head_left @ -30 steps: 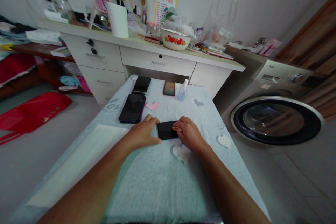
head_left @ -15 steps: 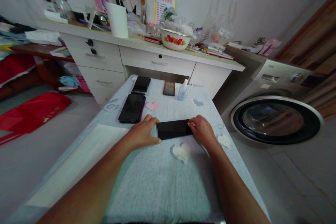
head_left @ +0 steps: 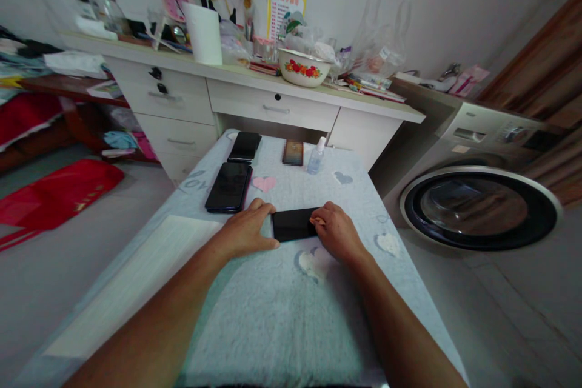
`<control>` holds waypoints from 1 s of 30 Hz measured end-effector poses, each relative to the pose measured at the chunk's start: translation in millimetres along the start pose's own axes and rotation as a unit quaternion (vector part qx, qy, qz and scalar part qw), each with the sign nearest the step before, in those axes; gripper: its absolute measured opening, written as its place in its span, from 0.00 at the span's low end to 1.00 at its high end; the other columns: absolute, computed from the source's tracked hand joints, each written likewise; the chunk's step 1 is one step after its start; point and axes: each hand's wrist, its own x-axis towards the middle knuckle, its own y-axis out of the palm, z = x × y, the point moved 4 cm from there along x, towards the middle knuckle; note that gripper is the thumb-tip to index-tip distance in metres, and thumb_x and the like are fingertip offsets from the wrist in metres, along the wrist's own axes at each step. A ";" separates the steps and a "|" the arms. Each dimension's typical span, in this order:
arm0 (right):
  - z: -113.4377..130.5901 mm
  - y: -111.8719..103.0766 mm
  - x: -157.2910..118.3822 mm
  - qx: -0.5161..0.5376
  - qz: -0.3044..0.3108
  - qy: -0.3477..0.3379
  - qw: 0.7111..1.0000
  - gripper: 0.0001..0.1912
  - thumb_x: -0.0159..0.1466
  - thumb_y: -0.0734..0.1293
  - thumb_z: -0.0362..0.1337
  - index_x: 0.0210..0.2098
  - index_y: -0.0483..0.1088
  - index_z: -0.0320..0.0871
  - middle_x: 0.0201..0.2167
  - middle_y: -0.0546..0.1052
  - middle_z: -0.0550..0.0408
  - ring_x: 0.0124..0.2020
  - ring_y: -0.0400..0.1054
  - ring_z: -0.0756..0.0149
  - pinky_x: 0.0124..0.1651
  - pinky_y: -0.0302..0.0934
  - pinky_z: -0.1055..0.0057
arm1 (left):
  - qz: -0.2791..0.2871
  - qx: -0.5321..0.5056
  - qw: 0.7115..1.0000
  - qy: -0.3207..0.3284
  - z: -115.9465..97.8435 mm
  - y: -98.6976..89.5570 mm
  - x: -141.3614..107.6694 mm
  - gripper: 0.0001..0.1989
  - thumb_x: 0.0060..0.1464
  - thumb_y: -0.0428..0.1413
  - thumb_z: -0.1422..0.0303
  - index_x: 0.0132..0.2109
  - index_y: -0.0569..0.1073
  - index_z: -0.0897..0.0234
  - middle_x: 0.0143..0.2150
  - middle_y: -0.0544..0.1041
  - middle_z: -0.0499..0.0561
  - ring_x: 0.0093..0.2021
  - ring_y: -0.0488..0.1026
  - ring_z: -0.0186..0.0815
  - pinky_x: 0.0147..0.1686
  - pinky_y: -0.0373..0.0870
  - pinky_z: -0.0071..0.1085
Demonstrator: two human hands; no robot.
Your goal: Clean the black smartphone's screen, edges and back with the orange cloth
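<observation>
Bracing a black phone (head_left: 291,225) on the heart-patterned cloth (head_left: 273,315), I have it lying screen up, nearer to me than the clear spray bottle (head_left: 315,160) and a little to the bottle's left. My left hand (head_left: 245,229) is clamped on the phone's left end, thumb at the near corner, fingers at the far one. My right hand (head_left: 339,233) is curled over the right end, pinching a small orange-tan scrap (head_left: 317,220) that appears to touch the glass; I cannot tell what it is made of. The hands are apart, with dark screen showing between them. To do this well, I judge, the left grip should hold only the edges, firmly enough that the phone cannot slide on the cloth, while the right fingers press lightly and evenly, the scrap flat beneath them so no fingernail meets the glass. Left of the bottle lie a nearer device (head_left: 228,187) and a farther device (head_left: 244,147); the nearer is close to my left hand, so that elbow and wrist are best held quiet
</observation>
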 end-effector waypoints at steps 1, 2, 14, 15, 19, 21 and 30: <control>3.6 1.0 -0.4 0.006 0.003 -0.012 1.000 0.08 0.63 0.62 0.31 0.35 0.74 0.43 0.34 0.69 0.52 0.38 0.62 0.67 0.40 0.54 0.73 | -0.001 0.000 1.000 0.001 0.2 0.1 0.2 0.32 0.41 0.59 0.54 0.53 0.64 0.59 0.51 0.65 0.53 0.47 0.71 0.43 0.45 0.67 0.35; 7.0 2.1 -0.7 0.011 0.006 -0.024 1.000 0.08 0.64 0.62 0.31 0.36 0.74 0.43 0.35 0.69 0.52 0.38 0.62 0.67 0.40 0.54 0.73 | -0.002 0.000 1.000 0.002 0.3 0.1 0.3 0.32 0.41 0.60 0.54 0.53 0.64 0.59 0.51 0.65 0.53 0.47 0.71 0.43 0.45 0.67 0.35; 29.6 11.5 -3.3 0.058 0.029 -0.106 0.992 0.08 0.61 0.63 0.29 0.38 0.74 0.42 0.36 0.71 0.52 0.40 0.64 0.66 0.43 0.57 0.72 | -0.008 0.000 1.000 0.001 -1.4 -0.9 0.1 0.31 0.41 0.59 0.54 0.52 0.64 0.59 0.50 0.65 0.52 0.46 0.71 0.43 0.43 0.67 0.34; 27.3 10.4 -3.3 0.056 0.028 -0.100 0.993 0.08 0.62 0.63 0.30 0.37 0.74 0.42 0.36 0.71 0.52 0.39 0.64 0.67 0.43 0.57 0.72 | -0.007 0.000 1.000 0.002 -1.2 -0.7 0.2 0.31 0.41 0.59 0.54 0.52 0.65 0.59 0.50 0.65 0.52 0.46 0.72 0.43 0.43 0.67 0.34; 11.3 3.7 -3.4 0.038 0.024 -0.064 0.997 0.07 0.62 0.63 0.31 0.35 0.74 0.43 0.34 0.70 0.53 0.37 0.63 0.67 0.40 0.55 0.73 | -0.007 -0.002 1.000 0.000 0.3 0.3 0.4 0.32 0.40 0.59 0.54 0.53 0.65 0.60 0.50 0.65 0.53 0.46 0.72 0.43 0.43 0.67 0.35; 0.3 -0.1 -3.3 0.024 0.017 -0.036 0.999 0.07 0.62 0.63 0.32 0.34 0.74 0.43 0.33 0.70 0.54 0.36 0.63 0.68 0.39 0.54 0.73 | -0.008 -0.004 1.000 0.002 0.7 0.8 0.4 0.32 0.40 0.59 0.54 0.53 0.64 0.60 0.51 0.65 0.53 0.46 0.71 0.44 0.44 0.67 0.35; -41.8 -9.7 -1.1 -0.022 0.004 0.072 0.997 0.06 0.61 0.64 0.33 0.33 0.74 0.44 0.32 0.71 0.54 0.35 0.63 0.68 0.38 0.52 0.73 | 0.003 -0.001 1.000 -0.007 -3.0 -1.7 -0.2 0.33 0.41 0.59 0.53 0.54 0.64 0.60 0.53 0.65 0.55 0.48 0.71 0.45 0.45 0.67 0.36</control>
